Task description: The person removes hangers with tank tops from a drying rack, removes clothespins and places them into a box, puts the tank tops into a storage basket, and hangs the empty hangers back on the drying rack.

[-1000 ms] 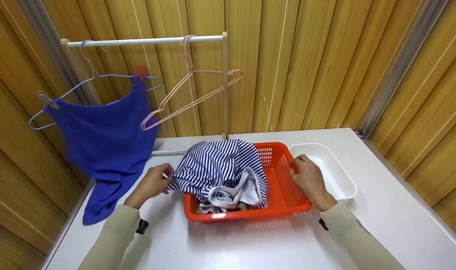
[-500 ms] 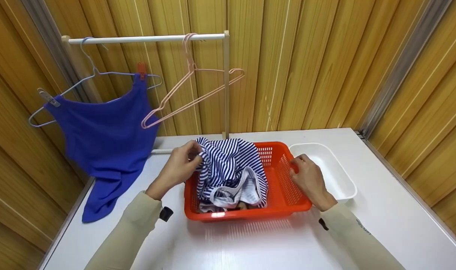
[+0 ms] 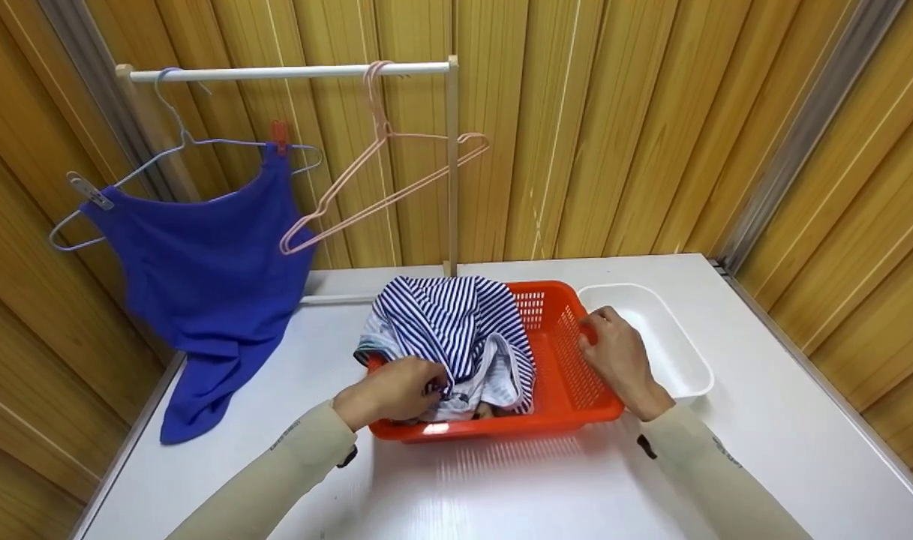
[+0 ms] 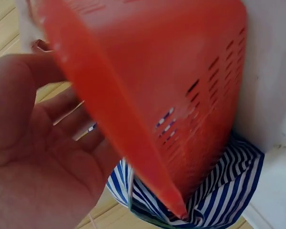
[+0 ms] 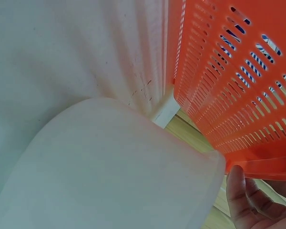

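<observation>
A garment with navy and white stripes (image 3: 448, 311) lies bunched in the left part of a red plastic basket (image 3: 561, 420), spilling over its back-left rim. My left hand (image 3: 397, 386) reaches over the basket's front-left corner and pinches the cloth near a white-banded opening. The left wrist view shows that palm outside the red rim (image 4: 105, 95), the fingertips hidden behind it. My right hand (image 3: 617, 356) holds the basket's right rim, thumb and fingers bent over the edge. In the right wrist view its fingers (image 5: 236, 191) meet the rim beside the slotted wall (image 5: 229, 86).
A white tub (image 3: 670, 352) stands just right of the basket. Behind to the left, a rack with a white rail (image 3: 291, 73) bears pink hangers (image 3: 351, 180) and a blue sleeveless top (image 3: 208, 255) clipped to a hanger. Wood-look panels (image 3: 614, 135) enclose the white table (image 3: 786, 450).
My left hand has moved from the garment's left edge, up over it, then down and right to the front. The cloth's left side has shifted, baring its paler inside. My right hand stays put.
</observation>
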### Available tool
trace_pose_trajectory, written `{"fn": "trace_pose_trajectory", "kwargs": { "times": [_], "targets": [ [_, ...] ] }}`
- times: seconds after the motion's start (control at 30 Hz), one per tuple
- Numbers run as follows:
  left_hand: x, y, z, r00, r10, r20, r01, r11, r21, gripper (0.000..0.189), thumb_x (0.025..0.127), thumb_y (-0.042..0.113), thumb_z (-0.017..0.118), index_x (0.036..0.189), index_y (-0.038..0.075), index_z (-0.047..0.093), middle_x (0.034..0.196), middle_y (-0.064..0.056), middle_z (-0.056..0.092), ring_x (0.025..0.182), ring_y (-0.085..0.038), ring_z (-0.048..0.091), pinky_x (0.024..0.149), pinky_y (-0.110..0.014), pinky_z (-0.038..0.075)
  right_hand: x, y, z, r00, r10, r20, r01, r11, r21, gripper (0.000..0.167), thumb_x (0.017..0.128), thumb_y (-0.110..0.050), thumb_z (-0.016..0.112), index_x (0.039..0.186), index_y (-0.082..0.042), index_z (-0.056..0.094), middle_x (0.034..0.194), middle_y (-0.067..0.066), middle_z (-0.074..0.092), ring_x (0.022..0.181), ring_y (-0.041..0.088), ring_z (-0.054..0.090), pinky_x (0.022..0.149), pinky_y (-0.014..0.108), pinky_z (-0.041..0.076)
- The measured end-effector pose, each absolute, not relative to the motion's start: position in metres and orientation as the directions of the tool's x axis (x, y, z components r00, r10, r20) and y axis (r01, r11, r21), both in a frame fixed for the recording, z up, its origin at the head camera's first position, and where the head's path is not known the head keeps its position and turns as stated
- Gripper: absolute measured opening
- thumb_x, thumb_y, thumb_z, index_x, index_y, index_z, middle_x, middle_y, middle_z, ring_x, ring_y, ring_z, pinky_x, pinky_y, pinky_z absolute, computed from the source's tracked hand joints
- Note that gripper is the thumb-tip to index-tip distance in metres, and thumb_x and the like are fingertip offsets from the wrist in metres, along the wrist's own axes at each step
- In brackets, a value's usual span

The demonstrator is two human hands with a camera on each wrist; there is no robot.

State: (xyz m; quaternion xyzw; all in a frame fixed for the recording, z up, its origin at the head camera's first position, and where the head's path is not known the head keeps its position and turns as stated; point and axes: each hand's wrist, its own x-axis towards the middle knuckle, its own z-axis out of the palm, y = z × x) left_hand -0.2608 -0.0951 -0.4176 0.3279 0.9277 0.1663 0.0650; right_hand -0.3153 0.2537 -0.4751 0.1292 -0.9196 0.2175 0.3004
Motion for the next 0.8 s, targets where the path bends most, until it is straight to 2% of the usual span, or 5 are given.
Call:
{"fn": "trace_pose_trajectory", "kwargs": {
  "times": [0.13,0.3,0.5,0.67,0.8],
  "targets": [
    [-0.264,-0.100,-0.410,-0.792,0.610,0.001,0.560,0.727,0.398,0.011,0.094,0.018,0.062,0.100,0.011,0.069,0.084,0.001,0.063,0.078,-0.015,0.057,0.077,-0.032,0.052,-0.315,0.254,-0.475,-0.787,-0.105,0.608,-0.367,0.872,-0.324,0.018,0.075,-0.001,0.074,0.092,0.003,0.071,0.092,0.017,0.065,0.078,0.034,0.066,0.068,0.047,0.055],
    [-0.281,-0.115,-0.395,-0.835,0.524,0.168,0.536,0.706,0.463,0.012,0.093,0.017,0.064,0.099,0.009,0.069,0.089,-0.004,0.068,0.082,-0.016,0.061,0.080,-0.036,0.055,-0.315,0.255,-0.476,-0.800,-0.101,0.591,-0.356,0.873,-0.333,0.017,0.076,-0.002,0.072,0.093,0.001,0.071,0.094,0.016,0.065,0.080,0.034,0.066,0.070,0.048,0.054],
    [-0.319,-0.145,-0.397,-0.900,0.350,0.261,0.436,0.689,0.579,0.030,0.090,0.016,0.069,0.118,0.006,0.063,0.118,-0.015,0.064,0.113,-0.033,0.060,0.102,-0.048,0.047,-0.315,0.255,-0.474,-0.800,-0.101,0.591,-0.354,0.875,-0.330,0.017,0.077,-0.003,0.072,0.093,0.001,0.071,0.093,0.016,0.065,0.079,0.034,0.066,0.069,0.048,0.054],
    [-0.347,-0.165,-0.413,-0.961,0.277,0.025,0.222,0.709,0.669,0.074,0.092,0.039,0.065,0.151,0.010,0.031,0.152,-0.025,0.036,0.142,-0.041,0.035,0.116,-0.057,0.026,-0.315,0.254,-0.474,-0.795,-0.100,0.598,-0.354,0.878,-0.323,0.019,0.076,-0.003,0.073,0.094,0.002,0.071,0.093,0.017,0.065,0.079,0.034,0.066,0.068,0.048,0.054],
    [-0.358,-0.173,-0.427,-0.942,0.253,-0.222,0.002,0.664,0.748,0.095,0.089,0.061,0.060,0.157,0.018,0.010,0.161,-0.022,0.020,0.148,-0.041,0.023,0.118,-0.059,0.020,-0.315,0.253,-0.475,-0.798,-0.102,0.594,-0.355,0.876,-0.327,0.020,0.075,-0.002,0.073,0.095,0.002,0.071,0.092,0.016,0.065,0.078,0.034,0.066,0.068,0.048,0.054]
  ]
}}
